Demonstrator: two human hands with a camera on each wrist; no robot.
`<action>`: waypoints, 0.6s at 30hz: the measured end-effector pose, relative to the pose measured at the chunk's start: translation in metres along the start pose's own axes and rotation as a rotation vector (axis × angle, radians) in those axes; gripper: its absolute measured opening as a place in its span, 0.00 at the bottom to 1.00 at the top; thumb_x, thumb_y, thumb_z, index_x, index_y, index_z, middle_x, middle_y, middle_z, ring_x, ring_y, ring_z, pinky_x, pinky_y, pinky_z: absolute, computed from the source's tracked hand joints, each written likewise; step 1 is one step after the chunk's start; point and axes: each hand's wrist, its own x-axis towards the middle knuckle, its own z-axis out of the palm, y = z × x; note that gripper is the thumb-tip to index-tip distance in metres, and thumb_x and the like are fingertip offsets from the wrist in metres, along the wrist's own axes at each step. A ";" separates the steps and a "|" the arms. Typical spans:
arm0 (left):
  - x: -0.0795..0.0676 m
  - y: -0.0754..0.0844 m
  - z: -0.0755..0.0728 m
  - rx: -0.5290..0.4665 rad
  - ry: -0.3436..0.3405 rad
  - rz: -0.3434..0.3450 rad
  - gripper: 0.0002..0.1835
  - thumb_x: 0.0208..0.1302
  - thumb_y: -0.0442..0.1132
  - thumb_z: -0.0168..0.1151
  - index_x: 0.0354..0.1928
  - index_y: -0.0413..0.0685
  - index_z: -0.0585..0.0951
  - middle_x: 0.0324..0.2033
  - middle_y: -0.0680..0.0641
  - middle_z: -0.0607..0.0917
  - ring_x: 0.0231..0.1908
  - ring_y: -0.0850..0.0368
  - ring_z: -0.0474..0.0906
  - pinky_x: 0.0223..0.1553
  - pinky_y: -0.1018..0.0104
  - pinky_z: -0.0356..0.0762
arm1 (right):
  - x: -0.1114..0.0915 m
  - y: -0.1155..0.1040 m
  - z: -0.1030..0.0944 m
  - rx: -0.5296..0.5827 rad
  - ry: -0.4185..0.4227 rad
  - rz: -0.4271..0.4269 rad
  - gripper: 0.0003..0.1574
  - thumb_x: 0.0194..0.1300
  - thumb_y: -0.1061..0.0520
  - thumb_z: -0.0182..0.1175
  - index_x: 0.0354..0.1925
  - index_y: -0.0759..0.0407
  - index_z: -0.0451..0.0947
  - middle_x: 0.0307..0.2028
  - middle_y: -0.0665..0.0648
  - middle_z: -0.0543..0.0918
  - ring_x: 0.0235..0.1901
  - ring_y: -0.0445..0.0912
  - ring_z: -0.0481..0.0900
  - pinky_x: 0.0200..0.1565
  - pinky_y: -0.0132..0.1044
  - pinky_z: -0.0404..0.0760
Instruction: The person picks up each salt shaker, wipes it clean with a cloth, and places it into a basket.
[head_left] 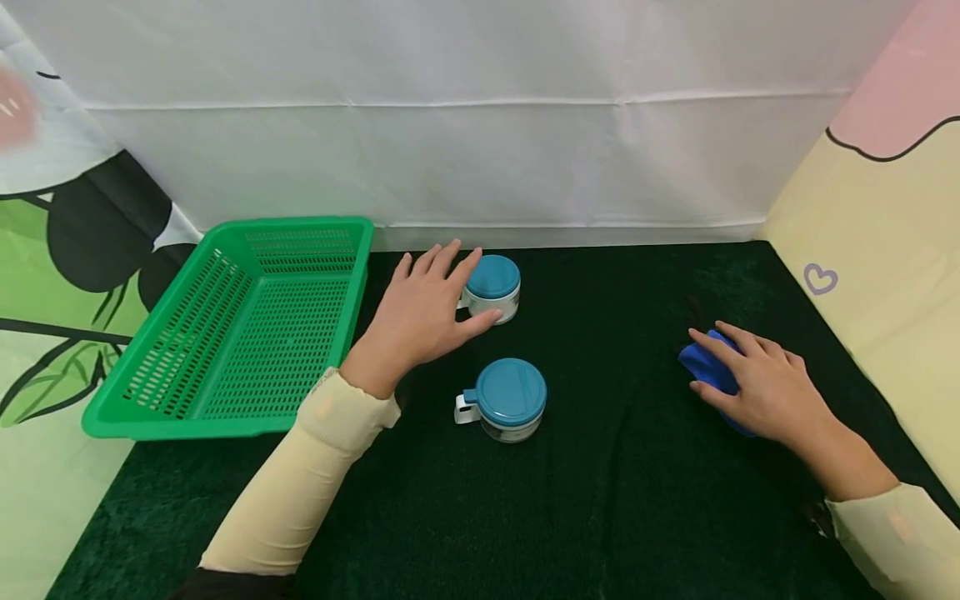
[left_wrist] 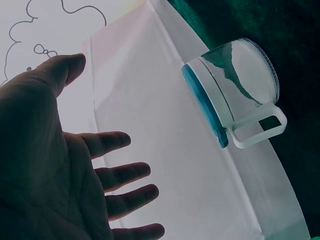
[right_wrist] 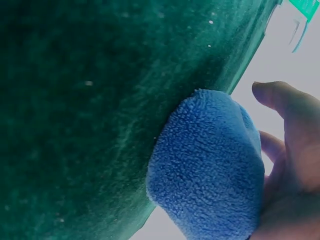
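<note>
My left hand point(head_left: 422, 312) is spread over the dark green cloth, its thumb overlapping the far jar in the head view. That jar point(head_left: 491, 292) has a blue lid and a white handle; the left wrist view shows its clear glass body point(left_wrist: 240, 75) apart from the fingers. A second jar point(head_left: 512, 400) of the same kind stands nearer, its handle to the left. At the right, my right hand point(head_left: 772, 387) is right over a fuzzy blue cloth point(right_wrist: 207, 165), with the thumb apart from it. The hand partly hides this cloth in the head view.
A green plastic basket point(head_left: 352, 325) with slotted sides stands at the left. Dark green fabric point(head_left: 600, 517) covers the table. A white sheet point(head_left: 480, 167) hangs behind, and printed sheets flank both sides.
</note>
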 end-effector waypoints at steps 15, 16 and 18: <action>-0.002 0.000 0.002 0.008 0.000 0.001 0.50 0.68 0.77 0.47 0.83 0.58 0.54 0.80 0.40 0.55 0.77 0.38 0.53 0.74 0.35 0.48 | -0.006 0.008 0.004 0.042 -0.062 0.024 0.49 0.74 0.38 0.60 0.82 0.47 0.51 0.75 0.76 0.51 0.58 0.81 0.68 0.43 0.72 0.79; -0.002 0.000 0.002 0.007 -0.002 0.002 0.50 0.68 0.77 0.47 0.83 0.58 0.54 0.80 0.40 0.54 0.77 0.38 0.53 0.74 0.35 0.48 | -0.007 0.008 0.004 0.048 -0.065 0.026 0.49 0.75 0.39 0.60 0.82 0.47 0.50 0.75 0.76 0.50 0.57 0.81 0.68 0.42 0.70 0.80; -0.002 0.000 0.003 0.007 -0.006 0.001 0.50 0.68 0.77 0.47 0.83 0.58 0.54 0.80 0.40 0.54 0.77 0.38 0.52 0.74 0.34 0.48 | -0.007 0.009 0.005 0.057 -0.075 0.033 0.49 0.75 0.39 0.60 0.82 0.46 0.48 0.75 0.77 0.50 0.57 0.82 0.68 0.40 0.68 0.82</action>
